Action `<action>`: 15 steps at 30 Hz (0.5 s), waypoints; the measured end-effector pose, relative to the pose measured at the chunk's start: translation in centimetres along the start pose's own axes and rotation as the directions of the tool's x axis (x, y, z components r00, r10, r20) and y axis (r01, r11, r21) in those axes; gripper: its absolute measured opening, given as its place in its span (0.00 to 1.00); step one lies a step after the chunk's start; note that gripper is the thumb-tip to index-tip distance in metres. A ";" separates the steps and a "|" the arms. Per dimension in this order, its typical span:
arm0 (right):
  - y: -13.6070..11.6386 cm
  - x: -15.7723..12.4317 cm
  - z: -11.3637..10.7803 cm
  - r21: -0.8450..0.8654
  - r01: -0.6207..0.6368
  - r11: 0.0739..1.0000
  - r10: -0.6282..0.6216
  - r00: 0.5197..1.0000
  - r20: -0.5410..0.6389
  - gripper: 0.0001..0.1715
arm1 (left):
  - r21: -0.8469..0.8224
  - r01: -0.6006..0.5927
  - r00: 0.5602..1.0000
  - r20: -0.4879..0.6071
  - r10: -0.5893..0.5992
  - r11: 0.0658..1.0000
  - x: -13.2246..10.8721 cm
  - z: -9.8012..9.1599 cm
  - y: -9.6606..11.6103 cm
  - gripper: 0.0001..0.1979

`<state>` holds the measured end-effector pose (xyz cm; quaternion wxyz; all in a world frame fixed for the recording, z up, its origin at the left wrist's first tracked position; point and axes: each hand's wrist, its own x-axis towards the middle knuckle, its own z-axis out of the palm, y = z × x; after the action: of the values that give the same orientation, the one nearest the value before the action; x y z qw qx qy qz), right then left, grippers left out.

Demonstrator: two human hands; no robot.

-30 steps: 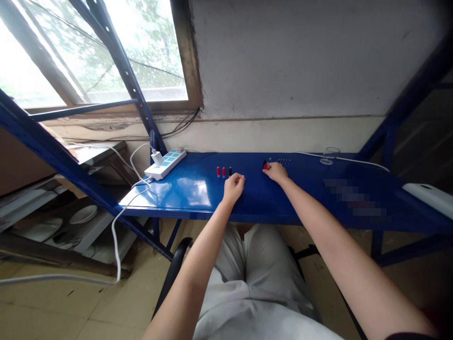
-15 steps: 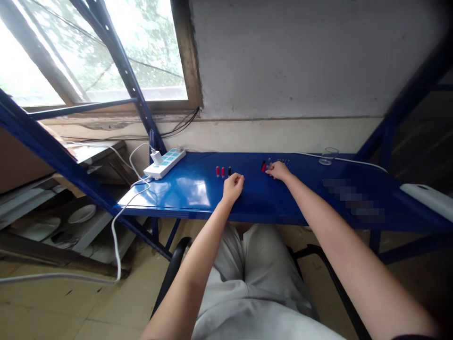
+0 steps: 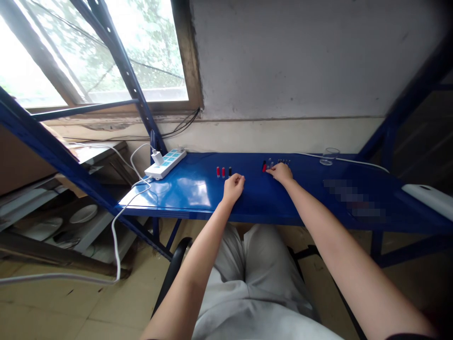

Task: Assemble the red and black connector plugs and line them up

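Note:
My left hand (image 3: 233, 188) is closed above the blue table, fingertips pinched together; whatever they may hold is hidden. Just beyond it, two small red cylinders with pale ends (image 3: 221, 172) and a black one (image 3: 230, 171) stand in a row. Further right, my right hand (image 3: 282, 174) hovers low over the tabletop, thumb and fingers stretched leftward and slightly apart. Beside those fingertips lie a small red piece (image 3: 264, 167) with a black one against it, and small clear parts (image 3: 271, 163). Several tiny pieces (image 3: 285, 162) sit behind the right hand.
On the blue table (image 3: 184, 198), a white power strip (image 3: 165, 164) with a plugged-in charger stands at left. A clear cup (image 3: 329, 157) and a white cable are at back right. A white object (image 3: 430, 198) lies at the right edge.
My right hand has shifted slightly right, and its fingers look more spread beside the small clear parts. My left hand stays closed in about the same place.

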<state>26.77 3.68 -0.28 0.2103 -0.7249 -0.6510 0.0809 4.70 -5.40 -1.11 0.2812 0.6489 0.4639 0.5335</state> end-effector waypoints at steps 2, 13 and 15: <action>-0.1 0.0 -0.1 0.010 -0.008 1.000 0.008 1.000 0.010 0.16 | 0.001 -0.001 1.000 -0.001 0.001 1.000 0.0 0.0 0.0 0.12; -0.3 0.3 0.0 -0.019 -0.047 0.999 0.047 0.999 0.016 0.17 | -0.024 0.076 0.937 -0.341 -0.080 0.997 0.3 -0.3 -0.5 0.11; -0.2 0.3 0.0 -0.015 -0.043 0.999 0.043 0.999 0.021 0.17 | -0.049 0.103 0.911 -0.396 -0.114 0.993 0.3 -0.5 -0.4 0.11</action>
<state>26.60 4.03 -0.14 0.1963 -0.7391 -0.6382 0.0887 4.12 -5.05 -1.16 0.2189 0.4960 0.5396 0.6441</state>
